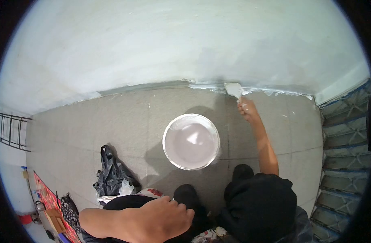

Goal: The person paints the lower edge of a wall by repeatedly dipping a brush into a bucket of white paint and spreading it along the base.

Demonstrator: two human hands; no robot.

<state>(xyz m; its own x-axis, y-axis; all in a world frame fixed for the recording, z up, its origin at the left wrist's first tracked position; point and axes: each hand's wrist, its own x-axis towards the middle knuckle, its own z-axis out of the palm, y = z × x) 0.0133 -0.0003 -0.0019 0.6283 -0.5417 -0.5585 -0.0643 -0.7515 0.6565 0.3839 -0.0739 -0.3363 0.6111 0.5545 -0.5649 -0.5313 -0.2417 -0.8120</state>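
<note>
My right hand (247, 108) reaches forward, fingers wrapped round the handle of a putty knife. The wide, white-smeared blade of the putty knife (233, 89) touches the foot of the pale wall (185, 44), where wet white putty (270, 88) runs along the bottom edge. My left hand (169, 216) lies over my left knee with its fingers curled in; its palm side is hidden. Between my feet and the wall stands a round white bucket (191, 162), holding a smooth whitish paste with a brighter patch in it.
A black plastic bag (114, 174) sits on the grey tiled floor (124, 125) at left. A metal lattice gate (343, 162) borders the right side. Far left are a black metal rack (11, 129) and a red patterned mat (45, 190) with assorted items.
</note>
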